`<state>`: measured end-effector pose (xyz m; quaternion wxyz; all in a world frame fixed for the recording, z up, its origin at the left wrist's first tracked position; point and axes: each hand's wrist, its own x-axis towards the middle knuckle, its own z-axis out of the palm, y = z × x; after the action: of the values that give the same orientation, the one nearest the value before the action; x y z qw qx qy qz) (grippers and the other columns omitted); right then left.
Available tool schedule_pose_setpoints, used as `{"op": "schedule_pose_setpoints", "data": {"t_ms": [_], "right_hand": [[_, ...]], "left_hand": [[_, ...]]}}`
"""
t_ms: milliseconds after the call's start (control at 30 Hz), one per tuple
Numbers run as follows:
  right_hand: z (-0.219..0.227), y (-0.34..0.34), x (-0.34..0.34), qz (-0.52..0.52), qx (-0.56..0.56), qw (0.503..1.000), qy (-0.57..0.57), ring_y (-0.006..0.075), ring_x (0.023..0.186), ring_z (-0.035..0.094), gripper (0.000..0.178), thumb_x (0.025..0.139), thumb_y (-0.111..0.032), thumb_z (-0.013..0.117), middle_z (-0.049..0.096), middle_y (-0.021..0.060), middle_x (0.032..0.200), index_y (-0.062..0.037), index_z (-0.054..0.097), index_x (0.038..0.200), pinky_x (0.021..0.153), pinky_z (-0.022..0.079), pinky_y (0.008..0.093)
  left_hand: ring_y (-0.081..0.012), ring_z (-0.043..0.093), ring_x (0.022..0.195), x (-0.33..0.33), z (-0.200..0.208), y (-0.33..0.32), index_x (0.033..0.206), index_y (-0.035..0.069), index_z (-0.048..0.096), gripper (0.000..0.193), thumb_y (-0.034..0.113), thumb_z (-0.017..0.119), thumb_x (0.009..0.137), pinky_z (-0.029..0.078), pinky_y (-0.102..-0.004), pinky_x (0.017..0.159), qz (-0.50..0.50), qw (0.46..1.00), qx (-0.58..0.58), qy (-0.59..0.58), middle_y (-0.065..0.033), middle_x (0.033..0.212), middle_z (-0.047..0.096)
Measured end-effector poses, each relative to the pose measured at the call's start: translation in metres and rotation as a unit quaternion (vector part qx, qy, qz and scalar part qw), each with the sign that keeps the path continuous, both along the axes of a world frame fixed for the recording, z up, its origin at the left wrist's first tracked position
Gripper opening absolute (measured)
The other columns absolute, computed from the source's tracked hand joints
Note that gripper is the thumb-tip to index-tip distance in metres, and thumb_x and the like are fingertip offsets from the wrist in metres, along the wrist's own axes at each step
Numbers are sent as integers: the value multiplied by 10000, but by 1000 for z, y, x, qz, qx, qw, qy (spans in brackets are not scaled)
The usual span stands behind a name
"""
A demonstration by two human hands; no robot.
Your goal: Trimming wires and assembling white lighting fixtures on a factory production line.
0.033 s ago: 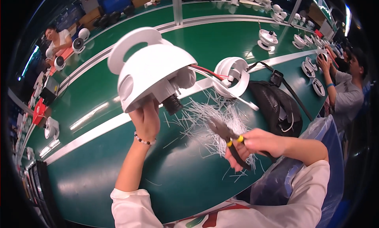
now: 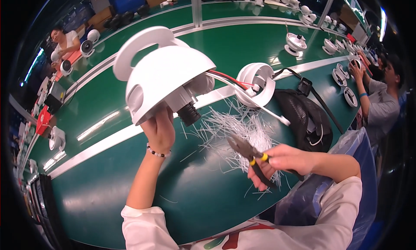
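Observation:
My left hand [image 2: 160, 128] is closed on a white rounded plastic housing [image 2: 167, 72] and holds it up above the bench; its fingertips are hidden inside the shell. A round base shows at the housing's upper left. A black ribbed part [image 2: 189, 114] juts from its open underside, and red, black and white wires [image 2: 234, 82] trail out to the right. In my right hand [image 2: 284, 161] is a pair of pliers [image 2: 249, 152] with black and yellow handles, the jaws slightly parted and pointing up-left. Their tips are apart from the housing, above the cut strips.
White cut plastic strips [image 2: 236, 133] lie heaped on the green bench [image 2: 108, 198]. Behind them sit a white ring-shaped part [image 2: 255, 84] and a black mesh bag [image 2: 299, 115]. More white units [image 2: 296, 43] stand on the conveyor. Co-workers sit at far left and right.
The housing has shifted slightly left and tilted a little in my left hand, and its wires have swung a bit. The pliers have moved slightly; both grips are unchanged.

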<state>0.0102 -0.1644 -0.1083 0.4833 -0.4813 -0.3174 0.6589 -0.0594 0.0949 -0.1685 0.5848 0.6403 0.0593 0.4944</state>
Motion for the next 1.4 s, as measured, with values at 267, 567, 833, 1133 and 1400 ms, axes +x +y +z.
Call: {"op": "schedule_pose_setpoints", "data": {"t_ms": [267, 567, 833, 1133, 1400], "right_hand": [[1, -2, -1, 25, -18, 1000, -1, 134, 774, 530, 352, 893, -251, 343, 534, 88, 903, 40, 468, 1048, 703, 436, 262], [-1, -5, -9, 24, -69, 997, -30, 216, 823, 571, 475, 853, -348, 392, 559, 143, 928, 62, 448, 1085, 763, 430, 317], [-8, 4, -9, -16, -82, 996, -33, 284, 810, 582, 532, 810, -403, 430, 564, 181, 904, 84, 479, 1021, 743, 456, 358], [-18, -1, -9, -69, -56, 996, -27, 343, 760, 584, 537, 811, -370, 404, 557, 234, 866, 130, 453, 1002, 716, 465, 413], [-19, 3, -17, -118, -69, 988, -75, 340, 672, 589, 563, 794, -419, 406, 567, 239, 775, 123, 484, 925, 640, 486, 402]], "left_hand": [[-57, 384, 446, -2, 17, 19, 860, 9, 439, 108, 101, 385, 848, 275, -188, 356, -67, 993, -100, -11, -43, 652, 485], [-26, 266, 405, 21, -39, 108, 686, 61, 298, 103, -6, 376, 695, 202, -157, 314, -347, 701, -619, 71, 18, 584, 317], [-28, 319, 419, 26, -60, 121, 751, 105, 404, 269, 352, 478, 829, 221, -144, 329, -231, 772, -579, 123, 14, 608, 427], [-20, 279, 413, 29, -45, 102, 863, 148, 390, 310, 371, 561, 733, 184, -144, 329, -279, 779, -529, 190, 27, 618, 433], [-16, 264, 417, 20, -41, 97, 767, 109, 458, 95, 201, 476, 781, 179, -151, 333, -280, 796, -507, 177, 47, 589, 412]]}}
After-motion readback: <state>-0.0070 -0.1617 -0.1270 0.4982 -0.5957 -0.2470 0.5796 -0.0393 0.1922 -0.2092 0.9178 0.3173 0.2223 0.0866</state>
